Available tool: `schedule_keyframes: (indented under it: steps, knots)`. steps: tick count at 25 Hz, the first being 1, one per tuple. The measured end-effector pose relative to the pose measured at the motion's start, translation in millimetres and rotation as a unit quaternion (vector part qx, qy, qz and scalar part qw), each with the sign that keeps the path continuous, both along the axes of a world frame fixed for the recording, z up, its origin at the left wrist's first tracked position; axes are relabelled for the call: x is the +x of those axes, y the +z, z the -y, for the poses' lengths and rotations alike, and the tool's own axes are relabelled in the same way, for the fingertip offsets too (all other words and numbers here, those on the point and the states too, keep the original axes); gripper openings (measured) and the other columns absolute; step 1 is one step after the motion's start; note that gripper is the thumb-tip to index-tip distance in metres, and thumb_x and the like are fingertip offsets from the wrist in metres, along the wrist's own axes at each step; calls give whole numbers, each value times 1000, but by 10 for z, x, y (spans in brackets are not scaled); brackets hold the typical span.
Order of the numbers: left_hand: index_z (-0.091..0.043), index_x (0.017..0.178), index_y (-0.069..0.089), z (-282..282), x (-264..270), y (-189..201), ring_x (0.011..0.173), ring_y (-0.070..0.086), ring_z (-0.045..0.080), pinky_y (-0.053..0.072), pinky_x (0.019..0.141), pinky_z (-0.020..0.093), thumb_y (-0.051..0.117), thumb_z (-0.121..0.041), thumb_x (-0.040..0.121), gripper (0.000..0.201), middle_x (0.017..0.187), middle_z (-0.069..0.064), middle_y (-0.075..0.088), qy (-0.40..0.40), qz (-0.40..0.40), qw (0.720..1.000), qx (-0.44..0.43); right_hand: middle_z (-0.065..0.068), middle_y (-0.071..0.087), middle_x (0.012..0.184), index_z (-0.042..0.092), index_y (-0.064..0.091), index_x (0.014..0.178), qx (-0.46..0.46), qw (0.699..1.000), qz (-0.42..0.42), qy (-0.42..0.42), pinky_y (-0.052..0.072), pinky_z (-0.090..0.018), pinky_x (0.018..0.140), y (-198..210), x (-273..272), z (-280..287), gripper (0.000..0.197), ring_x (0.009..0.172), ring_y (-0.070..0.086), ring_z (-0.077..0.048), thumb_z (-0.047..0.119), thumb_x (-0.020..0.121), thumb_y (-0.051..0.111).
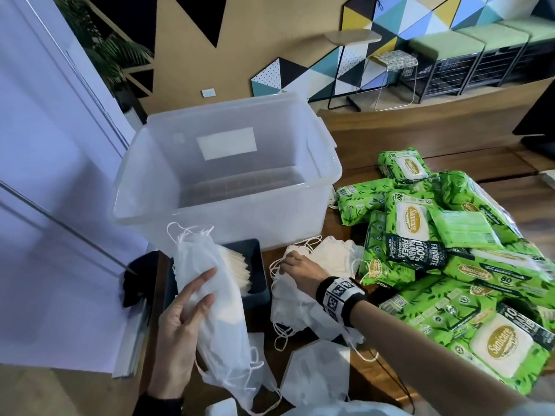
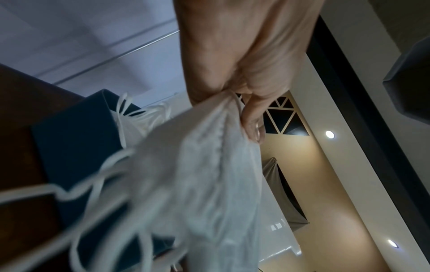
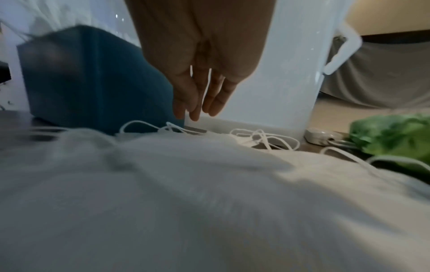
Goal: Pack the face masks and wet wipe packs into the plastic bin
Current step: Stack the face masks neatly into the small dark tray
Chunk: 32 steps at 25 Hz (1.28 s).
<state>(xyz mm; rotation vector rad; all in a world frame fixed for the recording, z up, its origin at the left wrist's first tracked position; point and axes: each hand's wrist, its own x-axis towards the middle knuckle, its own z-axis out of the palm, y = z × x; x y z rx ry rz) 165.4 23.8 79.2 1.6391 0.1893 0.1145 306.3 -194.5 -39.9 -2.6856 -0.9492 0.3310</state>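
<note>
Head view — dark tray (image 1: 258, 265) before clear bin (image 1: 228, 217).

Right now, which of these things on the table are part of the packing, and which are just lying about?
Part of the job:
- plastic bin
- bundle of white masks held in the left hand
- mask pile under the right hand
- green wipe packs

Just lying about:
- dark blue tray
- black cloth

Head view bright, edges warped; wrist views dim, motion-blurred; ceiling spotlights (image 2: 329, 134) glare.
</note>
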Motion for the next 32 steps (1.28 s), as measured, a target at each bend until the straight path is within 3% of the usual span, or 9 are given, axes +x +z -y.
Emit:
schedule_keyframes:
  steps: [2, 3, 5, 9, 11, 18, 22, 27, 32]
  knots:
    - [-35, 102, 73, 48, 22, 24, 84, 46, 9, 39, 75, -1, 62, -12, 81, 32, 100, -6, 42, -5, 4, 1000, 9, -20, 54, 122, -4, 52, 118, -90, 995, 30, 34, 38, -45, 100, 65, 186, -85, 39, 123, 40, -35, -10, 81, 39]
    - [-36, 99, 73, 64, 40, 18, 79, 54, 0, 40, 75, -1, 61, -7, 83, 35, 115, 18, 40, -6, 5, 1000, 14, -19, 49, 129, -3, 46, 125, -131, 989, 39, 51, 34, -41, 104, 88, 273, -116, 40, 127, 36, -33, -6, 86, 38]
    - [-43, 96, 73, 91, 74, -1, 84, 59, -10, 41, 74, -1, 63, -6, 84, 40, 89, -16, 72, -8, 4, 1000, 20, -17, 43, 135, 0, 40, 131, -198, 976, 43, 83, 30, -39, 103, 107, 393, -179, 41, 128, 33, -33, 2, 90, 41]
    - [-45, 101, 71, 59, 115, -57, 69, 43, 3, 37, 59, 1, 75, -42, 68, 33, 75, -14, 56, -19, -8, 1000, 15, -14, 41, 136, 7, 46, 129, -296, 944, 28, 145, 29, -36, 103, 227, 536, -204, 46, 129, 30, -31, 22, 87, 58]
    - [-41, 98, 73, 58, 134, -54, 76, 58, 0, 41, 66, 0, 74, -24, 77, 27, 82, -22, 67, -14, -18, 1000, -3, -13, 47, 133, 9, 50, 127, -301, 943, -17, 140, 33, -37, 102, 405, 542, -154, 52, 129, 36, -30, 28, 82, 66]
    - [-41, 103, 70, -66, 112, -100, 77, 40, 13, 37, 58, 3, 66, -20, 81, 31, 84, 2, 49, 6, -38, 999, 6, -3, 63, 115, 21, 44, 127, -99, 988, -111, 47, 35, -28, 73, 1059, 53, 239, 48, 106, 56, -23, 19, 84, 64]
    - [-33, 108, 70, -42, 112, -70, 83, 43, 10, 39, 69, 1, 72, -25, 80, 30, 90, -3, 51, -23, -34, 999, -9, -2, 74, 94, 20, 52, 128, 16, 994, -105, 14, 42, -23, 80, 1127, -271, 533, 44, 97, 64, -16, 7, 87, 59]
    - [-25, 107, 68, 70, 62, 16, 102, 58, -11, 42, 79, 2, 59, 1, 86, 35, 116, -17, 67, -18, -17, 999, -42, 0, 73, 81, 13, 64, 112, 143, 966, -213, -31, 47, -9, 81, 1119, -586, 747, 28, 72, 62, 14, 3, 86, 62]
    - [-24, 106, 69, 91, -16, 24, 103, 58, -12, 43, 76, 2, 58, 2, 85, 35, 117, -16, 65, -12, -25, 997, -73, 9, 69, 72, 16, 70, 80, 258, 925, -204, -192, 45, -12, 60, 1108, -752, 886, 11, 58, 59, 3, 5, 77, 72]
